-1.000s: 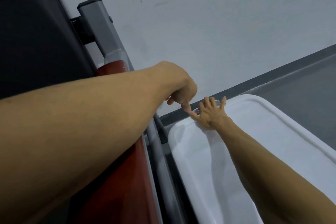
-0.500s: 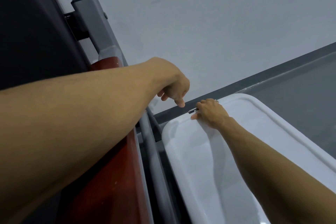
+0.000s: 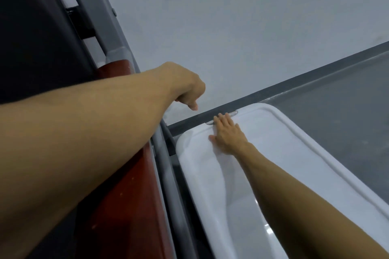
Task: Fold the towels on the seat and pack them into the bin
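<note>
The white bin lid (image 3: 280, 153) lies on the bin at the lower right, next to the red seat (image 3: 124, 195). My right hand (image 3: 226, 132) rests flat on the lid's far end, its straight fingers reaching the clear handle latch (image 3: 233, 114) at the rim. My left hand (image 3: 189, 90) hovers above and to the left of that end, fingers curled loosely downward and holding nothing. No towel is in view.
A grey metal frame post (image 3: 101, 25) and tubes (image 3: 168, 174) run between the seat and the bin. A dark seat back (image 3: 31, 38) fills the upper left. The light wall (image 3: 231, 27) stands close behind, with grey floor (image 3: 336, 122) at the right.
My right hand curled over the lid's handle, then flattened again on the lid. My left hand lifted away from it, up and to the left.
</note>
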A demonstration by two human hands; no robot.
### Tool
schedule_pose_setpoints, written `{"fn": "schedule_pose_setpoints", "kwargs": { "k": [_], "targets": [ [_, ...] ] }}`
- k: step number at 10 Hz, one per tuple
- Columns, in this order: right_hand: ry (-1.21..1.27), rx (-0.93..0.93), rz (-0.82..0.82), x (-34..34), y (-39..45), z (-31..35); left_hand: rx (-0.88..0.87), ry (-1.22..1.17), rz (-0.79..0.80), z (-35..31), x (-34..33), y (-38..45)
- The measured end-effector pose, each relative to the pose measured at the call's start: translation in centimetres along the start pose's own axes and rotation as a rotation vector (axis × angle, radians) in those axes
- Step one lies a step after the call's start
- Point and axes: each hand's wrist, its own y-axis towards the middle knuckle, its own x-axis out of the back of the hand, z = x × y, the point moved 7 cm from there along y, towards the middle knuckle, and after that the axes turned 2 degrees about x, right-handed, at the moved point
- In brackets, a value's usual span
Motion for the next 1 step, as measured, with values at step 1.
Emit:
{"fn": "schedule_pose_setpoints", "kwargs": {
  "k": [1],
  "targets": [
    [0.021,0.010,0.154,0.53,-3.76,0.74,-0.035,-0.014,-0.189,-1.24,1.27,-2.34]
  ]
}}
